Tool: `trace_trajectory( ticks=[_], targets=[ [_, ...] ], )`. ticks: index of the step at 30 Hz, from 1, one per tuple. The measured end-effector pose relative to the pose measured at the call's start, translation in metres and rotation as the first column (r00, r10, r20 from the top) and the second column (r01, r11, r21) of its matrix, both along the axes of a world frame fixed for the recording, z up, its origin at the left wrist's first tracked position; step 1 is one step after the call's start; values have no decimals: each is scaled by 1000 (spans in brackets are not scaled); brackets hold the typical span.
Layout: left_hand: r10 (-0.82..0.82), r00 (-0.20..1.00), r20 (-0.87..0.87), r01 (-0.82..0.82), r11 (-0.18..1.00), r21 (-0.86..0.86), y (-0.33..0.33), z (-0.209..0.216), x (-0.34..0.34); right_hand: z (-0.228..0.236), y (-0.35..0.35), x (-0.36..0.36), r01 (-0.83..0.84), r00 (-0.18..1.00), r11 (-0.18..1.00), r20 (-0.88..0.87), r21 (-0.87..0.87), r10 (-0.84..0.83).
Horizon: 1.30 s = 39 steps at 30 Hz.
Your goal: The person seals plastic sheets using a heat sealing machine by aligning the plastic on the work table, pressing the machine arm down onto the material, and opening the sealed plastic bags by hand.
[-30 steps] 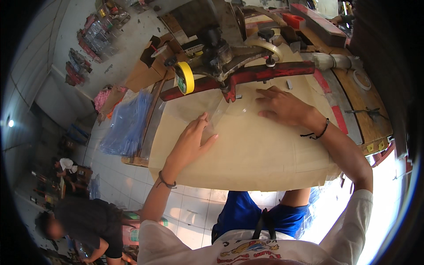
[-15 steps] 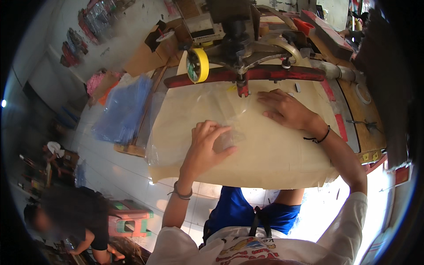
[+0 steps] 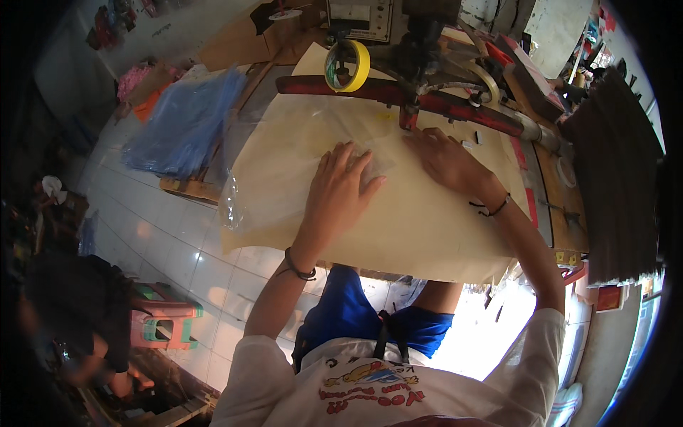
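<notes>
My left hand (image 3: pixel 337 186) lies palm down with its fingers spread on a clear plastic sheet (image 3: pixel 274 188). This thin, shiny sheet rests on a large tan sheet (image 3: pixel 427 238) covering the worktable. To the right, my right hand (image 3: pixel 455 165) is palm down with fingers stretched forward on the tan surface. Its fingertips are close to the small red bracket (image 3: pixel 408 116) under a long red bar (image 3: pixel 388 88). Whether those fingertips touch the plastic's edge cannot be made out. A yellow tape roll (image 3: pixel 362 65) hangs on the machine above the bar.
Blue plastic sheets (image 3: pixel 186 124) are stacked at the left of the table. A cardboard box (image 3: pixel 238 39) and a control box (image 3: pixel 361 18) stand behind. Small dark pieces (image 3: pixel 478 137) lie right of my right hand. A person (image 3: pixel 78 313) sits at lower left near a plastic stool (image 3: pixel 167 320).
My left hand has shifted forward and flattened onto the plastic sheet. My right hand's fingertips are now closer to the red bracket. The whole view has shifted a little.
</notes>
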<state>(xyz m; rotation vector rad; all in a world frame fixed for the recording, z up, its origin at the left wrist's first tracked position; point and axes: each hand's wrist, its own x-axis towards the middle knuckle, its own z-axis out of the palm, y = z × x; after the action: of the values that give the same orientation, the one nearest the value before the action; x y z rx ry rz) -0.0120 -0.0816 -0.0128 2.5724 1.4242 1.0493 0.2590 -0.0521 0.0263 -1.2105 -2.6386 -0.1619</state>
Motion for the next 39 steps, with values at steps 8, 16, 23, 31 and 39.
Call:
trace_trajectory(
  ticks=[8, 16, 23, 31, 39],
  targets=[
    [8, 1000, -20, -8, 1000, -5, -5, -5, 5, -14, 4, 2, 43, 984, 999, -174, -1, -42],
    [29, 1000, -8, -29, 1000, 9, -7, -4, 3, 1, 7, 3, 91, 978, 988, -174, -121, -111],
    [53, 999, -10, -52, 998, 26, -27, -10, 11, -20, 16, 18, -18, 982, 1000, -189, 19, 21],
    [144, 988, -57, -141, 988, 67, -75, -22, 35, -7, 7, 18, -95, 975, 994, -208, -53, 82],
    [218, 976, 23, -220, 972, 79, -136, -61, 61, -2, -13, 1, -291, 920, 952, -303, -100, 249]
  ],
)
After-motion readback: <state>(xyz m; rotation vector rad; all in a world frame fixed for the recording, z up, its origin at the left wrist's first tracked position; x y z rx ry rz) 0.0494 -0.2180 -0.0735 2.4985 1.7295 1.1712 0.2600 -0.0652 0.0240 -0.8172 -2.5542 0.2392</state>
